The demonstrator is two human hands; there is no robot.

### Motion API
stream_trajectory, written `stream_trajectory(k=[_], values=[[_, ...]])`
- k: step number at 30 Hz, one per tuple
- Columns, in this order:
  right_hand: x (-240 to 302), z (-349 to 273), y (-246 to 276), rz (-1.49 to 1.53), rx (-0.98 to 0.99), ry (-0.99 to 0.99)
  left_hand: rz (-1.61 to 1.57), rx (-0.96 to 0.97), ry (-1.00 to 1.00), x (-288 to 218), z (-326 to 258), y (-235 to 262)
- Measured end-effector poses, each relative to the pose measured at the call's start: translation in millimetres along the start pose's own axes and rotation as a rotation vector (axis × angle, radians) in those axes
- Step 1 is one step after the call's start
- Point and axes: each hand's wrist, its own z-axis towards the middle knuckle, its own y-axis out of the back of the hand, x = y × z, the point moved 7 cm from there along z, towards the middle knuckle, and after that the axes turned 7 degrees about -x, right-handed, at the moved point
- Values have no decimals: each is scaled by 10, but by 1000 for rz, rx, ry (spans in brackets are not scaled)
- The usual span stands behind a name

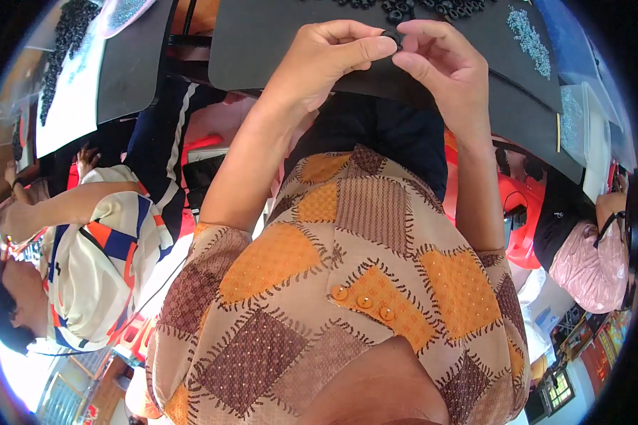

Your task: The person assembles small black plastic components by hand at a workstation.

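Over the near edge of a black table [262, 49], my two hands meet at a small black rounded piece [395, 40], perhaps a ring. My left hand [326, 60] pinches it between thumb and forefinger. From the other side, my right hand [450, 74] curls its thumb and forefinger around the piece's edge; the contact is partly hidden. Just beyond my fingers lies a pile of shiny black rings [398, 8] on the tabletop.
Small light-blue pieces [528, 41] lie scattered at the table's right, near a clear plastic tub [585, 127]. At left, another table holds a white sheet [69, 106], black pieces [67, 42] and a pale dish [124, 14]. Other people sit on both sides.
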Motion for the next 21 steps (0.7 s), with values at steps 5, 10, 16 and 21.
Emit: stream_trajectory(k=[5,10,16,21], values=[[-73,4,62,1,-4,62,-124,40,38,-3,-7,-24],[-141,-19,112,110,-30,-19,-285,130,76,-1,-4,-62],[-181,-6,121,66,-15,-26,-96,-12,-23,-95,-46,-77],[-211,-20,75,131,-18,-56,-87,-36,0,-61,-46,-50]])
